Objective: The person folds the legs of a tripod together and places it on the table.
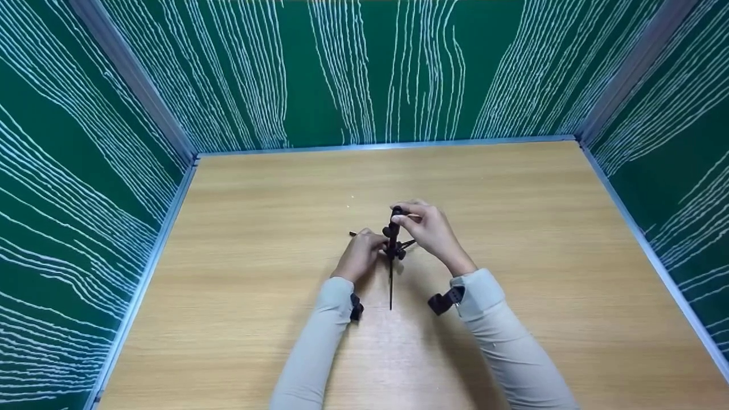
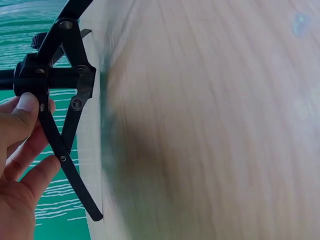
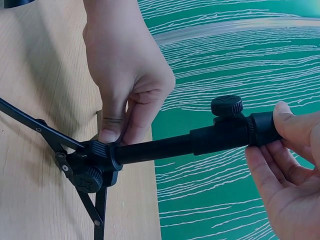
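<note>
A small black tripod [image 1: 393,230] stands on the table with its legs spread. My left hand [image 1: 361,254] is low on it; in the right wrist view its thumb and fingers pinch the collar [image 3: 102,152] where the legs meet. With thumb and fingertips, my right hand [image 1: 431,230] grips the top end of the upright column [image 3: 212,141]. Just below that grip a round knob [image 3: 227,105] sticks out of the column. Another knob [image 3: 87,179] sits on the leg collar. In the left wrist view, fingers lie beside a folding leg [image 2: 75,187].
The wooden table [image 1: 228,319] spreads around the hands. Green panels [image 1: 310,74] with white wavy lines enclose its back and sides, edged by metal rails [image 1: 387,146]. A few tiny white specks [image 1: 352,197] lie beyond the tripod. Black cameras [image 1: 441,302] are strapped to both wrists.
</note>
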A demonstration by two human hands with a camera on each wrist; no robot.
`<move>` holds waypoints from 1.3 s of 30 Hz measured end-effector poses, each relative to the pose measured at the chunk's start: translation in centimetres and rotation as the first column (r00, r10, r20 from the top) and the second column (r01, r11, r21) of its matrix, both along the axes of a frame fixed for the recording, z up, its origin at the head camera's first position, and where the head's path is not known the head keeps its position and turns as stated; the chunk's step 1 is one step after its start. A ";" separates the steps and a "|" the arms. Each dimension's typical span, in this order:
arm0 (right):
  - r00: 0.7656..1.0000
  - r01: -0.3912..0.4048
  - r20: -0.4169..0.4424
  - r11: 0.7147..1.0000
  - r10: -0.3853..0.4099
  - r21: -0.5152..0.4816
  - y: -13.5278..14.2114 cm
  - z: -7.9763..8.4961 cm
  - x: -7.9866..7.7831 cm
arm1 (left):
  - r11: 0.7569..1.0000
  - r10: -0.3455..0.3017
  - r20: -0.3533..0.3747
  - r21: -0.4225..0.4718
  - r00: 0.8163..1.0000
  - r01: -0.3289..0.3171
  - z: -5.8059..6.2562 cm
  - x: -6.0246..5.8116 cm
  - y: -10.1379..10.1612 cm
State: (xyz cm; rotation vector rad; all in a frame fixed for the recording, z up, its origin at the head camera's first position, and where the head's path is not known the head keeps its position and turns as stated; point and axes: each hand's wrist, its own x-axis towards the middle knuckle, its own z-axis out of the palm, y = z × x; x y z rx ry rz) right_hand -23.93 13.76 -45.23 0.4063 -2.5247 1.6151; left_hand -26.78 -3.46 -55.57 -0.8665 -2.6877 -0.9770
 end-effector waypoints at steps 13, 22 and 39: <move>1.000 0.007 -0.004 1.000 -0.007 0.025 0.0 0.1 0.4 | 0.999 0.004 0.070 0.036 0.998 -0.006 0.4 0.3 -0.1; 1.000 0.012 -0.013 0.999 -0.012 0.047 -0.1 0.2 0.6 | 1.000 -0.014 0.053 0.017 0.998 0.013 0.6 0.4 -0.4; 0.999 0.000 -0.034 0.998 0.002 0.064 -0.2 0.1 0.6 | 1.000 -0.028 0.030 0.006 0.999 0.028 0.5 0.5 -0.6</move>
